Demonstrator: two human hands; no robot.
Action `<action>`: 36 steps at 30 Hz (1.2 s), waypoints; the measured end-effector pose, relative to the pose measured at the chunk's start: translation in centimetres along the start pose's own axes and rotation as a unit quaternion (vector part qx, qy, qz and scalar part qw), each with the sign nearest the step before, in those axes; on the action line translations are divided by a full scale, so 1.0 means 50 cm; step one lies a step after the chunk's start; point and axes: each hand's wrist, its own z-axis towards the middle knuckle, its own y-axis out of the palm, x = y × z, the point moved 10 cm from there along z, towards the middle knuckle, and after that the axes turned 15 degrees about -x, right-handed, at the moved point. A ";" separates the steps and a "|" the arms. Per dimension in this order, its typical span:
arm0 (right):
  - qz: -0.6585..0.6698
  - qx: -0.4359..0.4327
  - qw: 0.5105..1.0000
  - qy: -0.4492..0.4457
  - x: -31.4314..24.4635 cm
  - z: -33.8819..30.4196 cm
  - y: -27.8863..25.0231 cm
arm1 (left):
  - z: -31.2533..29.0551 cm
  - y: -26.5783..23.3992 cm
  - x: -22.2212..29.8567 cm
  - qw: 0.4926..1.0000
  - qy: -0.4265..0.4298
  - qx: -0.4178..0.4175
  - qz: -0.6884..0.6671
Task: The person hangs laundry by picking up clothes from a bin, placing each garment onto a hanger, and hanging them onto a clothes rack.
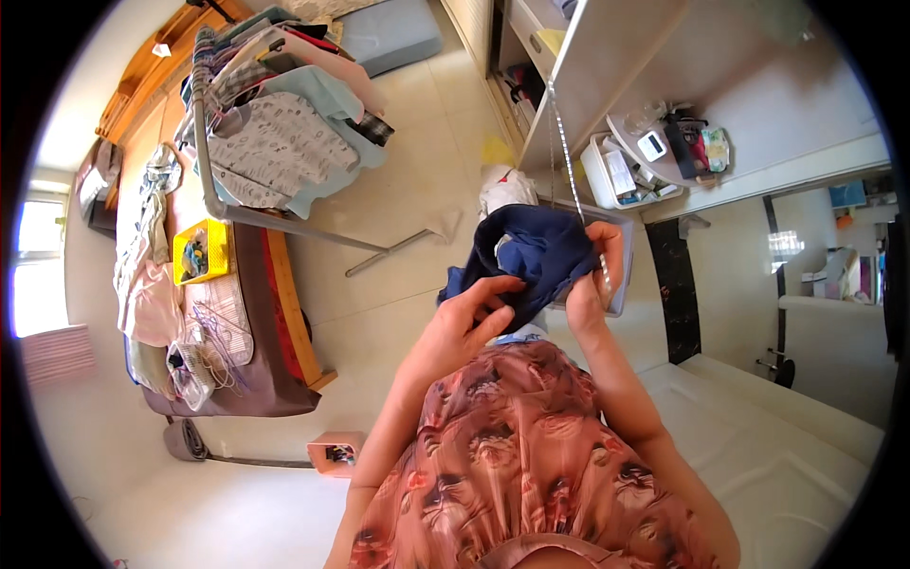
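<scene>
A bunched navy-blue garment (545, 248) hangs in front of my body, with a round opening in its folds; its exact kind cannot be told. My left hand (477, 311) grips its near left side, fingers bent over the fabric. On the opposite side, my right hand (603, 258) is closed round the garment's edge, partly hiding the fingers. A thin silvery beaded strand (566, 142) slants down from the cabinet panel to the right hand; whether the hand holds it is unclear. Behind the garment are a white cloth bundle (507, 190) and a translucent plastic bin (621, 294), partly covered.
To the left, a metal clothes rack (205, 161) carries several garments beside a bed with a yellow basket (214, 248) and loose clothes. At the right stands an open white cabinet (607, 71) with a white container (595, 173) of small items. A pink box (327, 444) sits on the floor.
</scene>
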 end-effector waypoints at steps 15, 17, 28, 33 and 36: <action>0.003 0.020 0.997 0.074 -0.036 -0.040 0.084 | 0.001 -0.086 0.016 0.985 0.132 -0.005 0.112; -0.008 0.029 0.996 0.081 -0.025 -0.048 0.071 | -0.004 -0.112 0.037 0.974 0.225 -0.021 -0.013; 0.027 -0.095 0.979 0.178 -0.027 -0.009 0.020 | 0.060 -0.130 0.157 0.972 0.076 -0.201 0.100; 0.053 -0.236 0.965 0.097 -0.103 0.069 0.139 | 0.066 -0.136 0.202 0.964 0.113 -0.190 0.150; 0.096 -0.279 0.943 0.155 -0.049 0.075 0.139 | 0.066 -0.171 0.222 0.962 0.081 -0.178 0.189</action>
